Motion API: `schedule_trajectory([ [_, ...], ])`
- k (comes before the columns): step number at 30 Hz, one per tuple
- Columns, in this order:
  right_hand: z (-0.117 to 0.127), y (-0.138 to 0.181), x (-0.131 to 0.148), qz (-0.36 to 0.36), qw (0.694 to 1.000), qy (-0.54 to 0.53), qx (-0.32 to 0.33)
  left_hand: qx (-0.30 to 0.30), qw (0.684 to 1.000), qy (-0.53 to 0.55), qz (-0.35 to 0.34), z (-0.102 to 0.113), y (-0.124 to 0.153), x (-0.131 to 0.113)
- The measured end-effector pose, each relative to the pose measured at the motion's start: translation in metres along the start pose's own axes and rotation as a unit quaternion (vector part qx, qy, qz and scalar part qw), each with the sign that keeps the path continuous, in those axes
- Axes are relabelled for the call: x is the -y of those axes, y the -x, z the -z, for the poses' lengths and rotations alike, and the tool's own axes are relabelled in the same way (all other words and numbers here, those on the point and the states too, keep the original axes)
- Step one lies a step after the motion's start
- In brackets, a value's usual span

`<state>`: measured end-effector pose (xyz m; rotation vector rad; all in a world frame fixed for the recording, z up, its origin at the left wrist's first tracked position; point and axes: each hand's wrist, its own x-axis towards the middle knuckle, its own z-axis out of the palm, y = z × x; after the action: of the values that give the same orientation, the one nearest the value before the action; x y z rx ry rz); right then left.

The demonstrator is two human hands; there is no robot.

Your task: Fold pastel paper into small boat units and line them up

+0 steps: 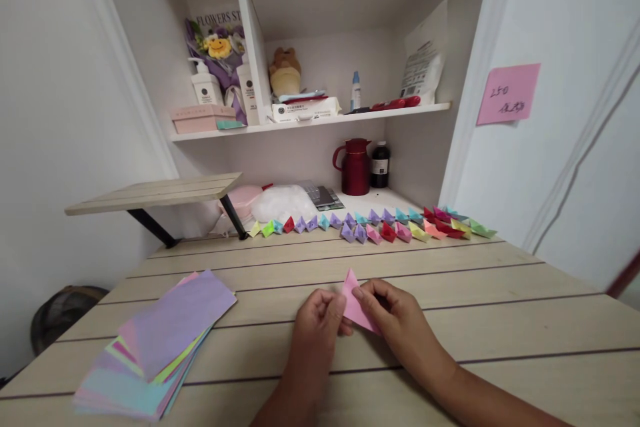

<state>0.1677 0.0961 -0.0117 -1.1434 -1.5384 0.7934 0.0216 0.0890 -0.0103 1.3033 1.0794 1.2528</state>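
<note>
Pink folded paper [356,313] pinched in both hands [314,328], above slatted tabletop [260,347].

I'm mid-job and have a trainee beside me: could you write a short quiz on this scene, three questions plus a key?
1. True or false: the left hand and the right hand both touch the pink paper.

2. What stands right beside the dark bottle?
A. a soft toy
B. a red jug
C. a white soap bottle

3. Fill in the missing word: the paper stack lies to the ____ of both hands, while the paper boats stand beyond them.

Key: 1. true; 2. B; 3. left.
</note>
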Motion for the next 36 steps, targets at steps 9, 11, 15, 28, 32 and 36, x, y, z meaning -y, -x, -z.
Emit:
schedule_trajectory([
  [9, -0.006, 0.007, 0.006, -0.059, 0.979, -0.179, 0.073, -0.006, 0.998, 0.049, 0.026, 0.001, 0.001, 0.001],
  [11, -0.008, 0.009, 0.006, -0.081, 0.972, -0.211, 0.068, -0.001, 0.998, 0.055, 0.029, 0.001, 0.000, 0.005],
  [15, -0.004, 0.008, 0.008, -0.062, 0.982, -0.174, 0.044, 0.008, 0.999, 0.040, 0.022, 0.003, -0.002, 0.006],
  [28, 0.012, 0.001, 0.006, -0.142, 0.941, -0.299, 0.073, 0.074, 0.994, -0.079, 0.021, 0.001, 0.004, 0.002],
  [32, 0.011, 0.001, 0.011, -0.133, 0.935, -0.314, 0.101, 0.067, 0.997, -0.027, 0.024, 0.009, -0.001, 0.004],
  [36, 0.010, 0.006, 0.016, -0.077, 0.924, -0.336, 0.168, 0.081, 0.994, 0.058, 0.035, 0.019, -0.005, 0.004],
])
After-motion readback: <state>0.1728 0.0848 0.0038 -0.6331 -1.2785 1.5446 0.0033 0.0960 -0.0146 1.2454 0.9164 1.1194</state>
